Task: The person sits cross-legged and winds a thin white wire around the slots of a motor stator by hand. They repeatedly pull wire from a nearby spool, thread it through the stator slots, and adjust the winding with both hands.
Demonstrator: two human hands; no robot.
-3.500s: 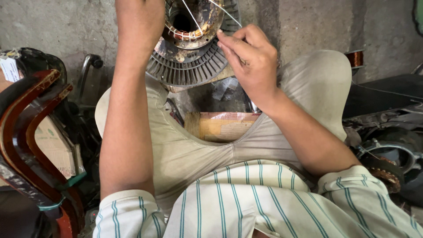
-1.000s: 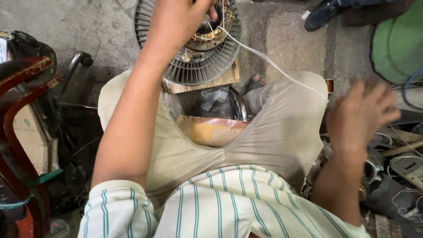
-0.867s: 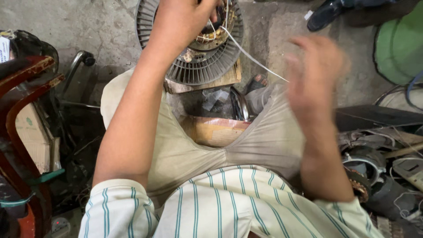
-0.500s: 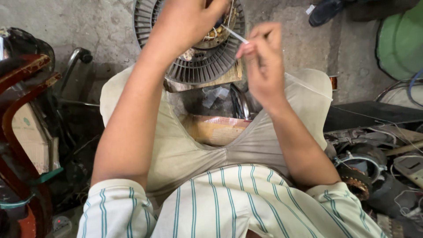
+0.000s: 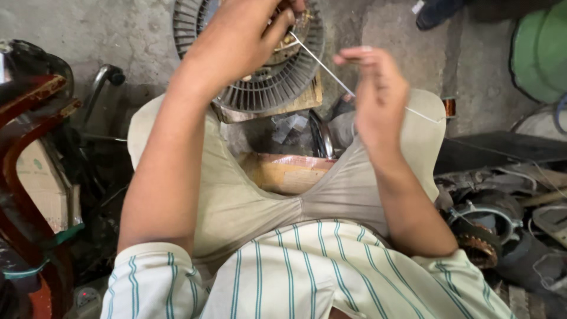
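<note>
Our left hand (image 5: 239, 41) is clamped on the round finned motor core (image 5: 266, 82) at the far side, while our right hand (image 5: 378, 97) pinches a thin white wire (image 5: 322, 65) coming off it.

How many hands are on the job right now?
2. The left hand rests on the round finned motor core at top centre. The right hand, to its right, pinches a thin white cord running from the core. No other hands show.

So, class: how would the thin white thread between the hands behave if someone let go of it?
The thin white thread probably goes limp: it looks straight only where the right hand pulls it from the round ribbed metal motor core. It seems very light, and might snag on the ribs.
</note>
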